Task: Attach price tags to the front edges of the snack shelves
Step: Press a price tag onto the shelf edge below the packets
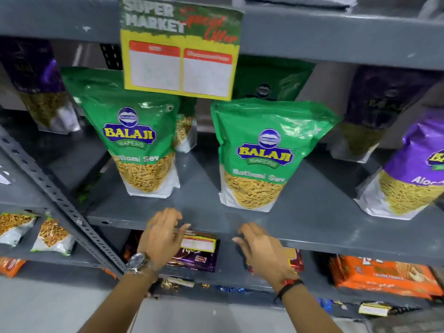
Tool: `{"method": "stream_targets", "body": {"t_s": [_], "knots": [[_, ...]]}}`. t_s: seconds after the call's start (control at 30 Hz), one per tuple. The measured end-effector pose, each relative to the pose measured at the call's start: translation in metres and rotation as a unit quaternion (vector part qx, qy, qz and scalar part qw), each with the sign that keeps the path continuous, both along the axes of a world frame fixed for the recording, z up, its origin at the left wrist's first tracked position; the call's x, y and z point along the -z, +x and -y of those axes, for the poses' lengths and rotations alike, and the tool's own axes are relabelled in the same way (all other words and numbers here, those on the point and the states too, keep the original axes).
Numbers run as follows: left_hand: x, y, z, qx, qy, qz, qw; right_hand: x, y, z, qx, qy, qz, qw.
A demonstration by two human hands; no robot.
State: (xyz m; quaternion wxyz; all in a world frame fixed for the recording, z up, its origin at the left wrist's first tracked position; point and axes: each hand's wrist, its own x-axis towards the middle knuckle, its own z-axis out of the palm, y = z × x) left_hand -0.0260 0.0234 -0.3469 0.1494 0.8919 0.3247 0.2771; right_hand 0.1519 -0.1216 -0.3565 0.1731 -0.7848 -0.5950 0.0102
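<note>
Head view. Progress judged as partial: one large special-offer price tag [180, 50] fixed to upper shelf edge [336, 42]; a smaller price tag [198, 243] hanging at front edge of middle shelf [312, 236], between both hands. Other edges bare. Left hand [161, 239] spread open, fingers [183, 230] touching small tag. Right hand [262, 251] open, holding nothing, just beside tag.
</note>
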Motion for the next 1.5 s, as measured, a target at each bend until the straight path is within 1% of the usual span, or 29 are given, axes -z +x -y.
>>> {"method": "stream_targets", "body": {"t_s": [0.07,0.17,0.23,0.33,0.43,0.57,0.63,0.77,0.83,0.9,0.97,1.03,1.07,1.1,1.13,1.2,1.3,1.4,1.5], "knots": [[-0.008,0.024,0.023,0.009,0.058,-0.019,0.998,-0.002,0.028,0.032,-0.007,0.039,0.052,0.998],[-0.010,0.081,0.070,0.043,0.086,-0.012,0.995,-0.008,0.082,0.086,0.025,0.020,0.111,0.993],[-0.007,0.126,0.109,0.065,0.075,0.005,0.995,-0.013,0.127,0.127,0.055,0.011,0.142,0.988],[0.000,0.197,0.172,0.093,0.041,0.042,0.994,-0.022,0.197,0.191,0.091,-0.003,0.160,0.983],[0.008,0.261,0.228,0.130,0.024,0.051,0.990,-0.026,0.258,0.250,0.118,-0.022,0.199,0.973],[0.012,0.327,0.282,0.173,-0.001,0.044,0.984,-0.021,0.311,0.300,0.105,-0.053,0.269,0.956],[0.017,0.349,0.302,0.194,0.002,0.032,0.980,-0.021,0.324,0.312,0.090,-0.054,0.276,0.955],[0.024,0.375,0.330,0.227,0.003,-0.002,0.974,-0.017,0.332,0.328,0.051,-0.032,0.245,0.968],[0.025,0.380,0.341,0.251,-0.016,-0.018,0.968,-0.006,0.325,0.341,0.062,-0.009,0.191,0.980],[0.026,0.385,0.349,0.272,-0.026,-0.020,0.962,0.004,0.317,0.353,0.113,0.034,0.104,0.988],[0.026,0.387,0.355,0.281,-0.023,-0.019,0.959,0.008,0.315,0.358,0.156,0.082,-0.023,0.984],[0.026,0.389,0.358,0.272,-0.030,-0.010,0.962,0.009,0.316,0.356,0.157,0.114,-0.162,0.968],[0.025,0.390,0.358,0.259,-0.041,-0.005,0.965,0.009,0.316,0.354,0.151,0.126,-0.214,0.957],[0.024,0.390,0.358,0.245,-0.057,-0.001,0.968,0.009,0.317,0.352,0.148,0.135,-0.245,0.948],[0.024,0.391,0.358,0.236,-0.071,0.002,0.969,0.009,0.319,0.351,0.152,0.138,-0.256,0.945],[0.024,0.392,0.359,0.224,-0.065,0.008,0.972,0.012,0.325,0.351,0.174,0.135,-0.247,0.944],[0.031,0.394,0.363,0.200,-0.059,0.006,0.978,0.018,0.335,0.355,0.221,0.089,-0.214,0.947],[0.036,0.396,0.364,0.189,-0.071,-0.002,0.979,0.020,0.338,0.357,0.201,0.022,-0.145,0.969],[0.038,0.398,0.364,0.184,-0.064,-0.006,0.981,0.022,0.340,0.357,0.167,0.011,-0.123,0.978]]}}
